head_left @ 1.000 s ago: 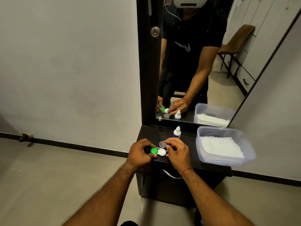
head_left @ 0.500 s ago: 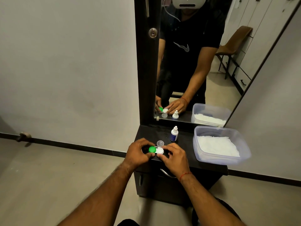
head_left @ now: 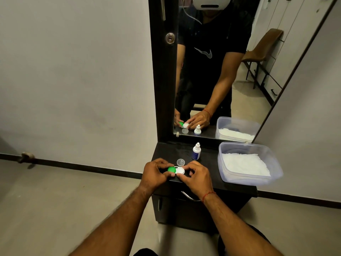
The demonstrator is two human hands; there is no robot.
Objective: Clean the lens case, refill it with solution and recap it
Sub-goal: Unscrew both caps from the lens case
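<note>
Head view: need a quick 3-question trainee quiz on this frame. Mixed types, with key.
1. True or false: the solution bottle stands upright, with neither hand on it.
2. Which end of the lens case does the left hand grip?
A. the green cap
B. the white cap
C. neither end
3. Fill in: the small clear cap lies on the dresser top, between the lens case and the ____.

Key: 1 true; 2 A; 3 solution bottle.
</note>
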